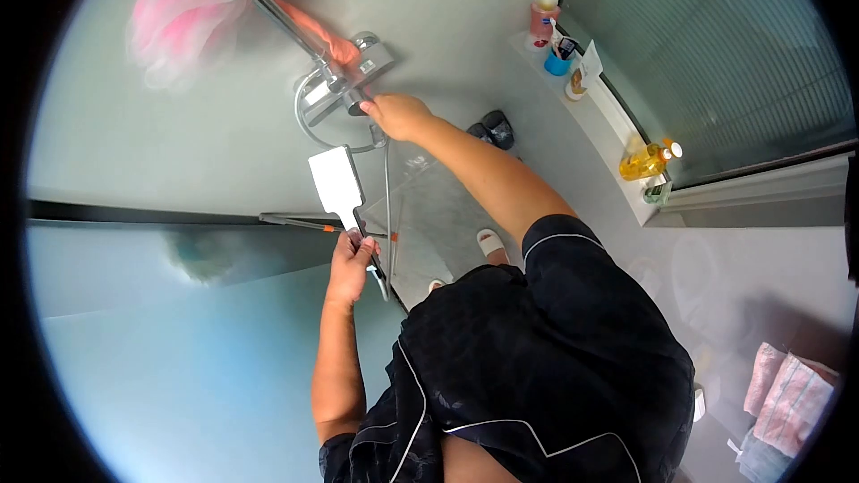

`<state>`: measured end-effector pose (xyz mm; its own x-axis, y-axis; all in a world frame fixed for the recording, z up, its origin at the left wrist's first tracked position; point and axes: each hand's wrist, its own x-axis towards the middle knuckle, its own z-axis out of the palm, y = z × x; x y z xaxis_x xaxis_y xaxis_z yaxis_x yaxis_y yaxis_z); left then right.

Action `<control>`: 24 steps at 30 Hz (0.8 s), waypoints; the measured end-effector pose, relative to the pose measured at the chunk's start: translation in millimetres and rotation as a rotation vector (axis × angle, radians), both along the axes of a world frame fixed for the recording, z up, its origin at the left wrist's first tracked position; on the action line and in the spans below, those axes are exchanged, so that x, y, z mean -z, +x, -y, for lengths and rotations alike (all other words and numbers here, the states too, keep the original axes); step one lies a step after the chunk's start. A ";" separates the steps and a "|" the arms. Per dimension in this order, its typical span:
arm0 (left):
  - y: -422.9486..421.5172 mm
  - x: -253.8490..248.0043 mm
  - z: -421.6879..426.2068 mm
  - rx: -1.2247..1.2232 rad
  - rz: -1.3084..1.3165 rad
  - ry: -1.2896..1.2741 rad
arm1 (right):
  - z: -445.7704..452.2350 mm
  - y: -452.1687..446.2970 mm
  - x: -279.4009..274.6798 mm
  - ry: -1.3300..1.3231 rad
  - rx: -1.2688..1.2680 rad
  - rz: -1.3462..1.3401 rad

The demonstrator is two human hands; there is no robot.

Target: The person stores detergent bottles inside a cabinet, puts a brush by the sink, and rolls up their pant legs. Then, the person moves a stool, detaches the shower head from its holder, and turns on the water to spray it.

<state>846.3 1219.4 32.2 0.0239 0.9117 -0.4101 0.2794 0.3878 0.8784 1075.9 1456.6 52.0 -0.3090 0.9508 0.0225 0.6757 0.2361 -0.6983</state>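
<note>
My left hand (352, 268) is wrapped round the handle of a hand shower (336, 181) with a flat, white rectangular head. A metal hose (388, 215) runs from its lower end up toward the chrome shower mixer (324, 100) on the wall. At the mixer's near end, my right hand (400, 116) grips a round chrome knob (355, 102) with its fingertips; part of the grip is hidden. An orange cloth (333, 41) lies over the mixer beside the riser bar (282, 18). No water is visible at the shower head.
A pink bath puff (192, 13) hangs at upper left. Along the window ledge stand a pink bottle (543, 20), a blue cup (558, 63) and a yellow bottle (646, 162). Dark slippers (497, 129) lie on the floor; towels (792, 402) hang at lower right. A glass panel (179, 349) is at left.
</note>
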 end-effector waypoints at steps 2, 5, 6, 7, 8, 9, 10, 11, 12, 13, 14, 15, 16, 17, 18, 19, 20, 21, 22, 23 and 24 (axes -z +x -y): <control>-2.9 0.8 -0.1 0.025 0.014 0.028 | 1.2 -2.0 -2.4 0.002 -0.001 0.005; -4.0 -2.5 0.8 0.032 -0.007 0.024 | 2.0 -3.0 -1.9 0.010 0.001 0.018; -3.9 -4.9 0.6 0.033 -0.007 0.026 | 2.5 -3.1 -3.8 0.015 0.001 0.024; -3.7 -6.9 0.9 0.043 -0.015 0.026 | 2.8 -3.2 -5.3 0.016 0.002 0.023; -3.8 -8.6 1.8 0.053 -0.023 0.025 | 3.2 -3.5 -6.6 -0.003 -0.003 0.023; -1.6 -11.4 3.3 0.055 -0.024 0.023 | 2.9 -3.9 -3.5 -0.025 -0.008 0.022; 2.3 -14.7 4.2 0.022 -0.001 0.046 | 1.7 -4.7 -0.8 -0.026 -0.006 0.021; 4.0 -16.2 4.9 -0.013 0.022 0.069 | 0.2 -6.2 1.2 -0.021 -0.009 0.032; 2.4 -15.2 5.1 -0.011 0.023 0.069 | 0.1 -7.3 1.3 -0.017 -0.013 0.044; -0.4 -12.8 5.0 -0.009 0.021 0.061 | 0.7 -7.8 2.0 -0.017 -0.011 0.044; -2.7 -10.7 5.1 -0.006 0.020 0.052 | 1.2 -8.1 2.7 -0.021 0.010 0.035; -4.3 -8.6 5.3 -0.005 0.020 0.051 | 3.1 -8.3 2.7 -0.026 0.032 0.026; -5.8 -6.9 6.0 -0.002 0.049 0.085 | -1.7 -8.5 14.3 -0.026 0.032 0.027; -8.7 -6.4 8.5 0.004 0.075 0.115 | -6.8 -6.4 25.4 0.069 -0.022 -0.043; -12.5 -8.1 15.4 0.010 0.075 0.108 | -10.3 -2.7 36.8 0.163 -0.072 -0.112; -13.9 -11.9 20.2 0.020 0.036 0.087 | -16.1 4.8 35.3 0.173 -0.069 -0.107; -14.8 -15.0 16.3 0.029 0.002 0.078 | -29.0 13.6 29.9 0.262 -0.166 0.026; -15.9 -19.5 15.6 0.025 0.007 0.093 | -34.5 17.9 23.8 0.342 -0.266 0.158; -18.8 -23.8 14.2 0.041 -0.001 0.074 | -38.8 20.4 19.3 0.357 -0.266 0.161; -23.9 -26.6 17.5 0.061 -0.014 0.045 | -36.1 21.3 20.5 0.354 -0.233 0.141; -28.3 -29.4 22.1 0.084 -0.030 0.004 | -30.0 22.4 25.3 0.340 -0.197 0.117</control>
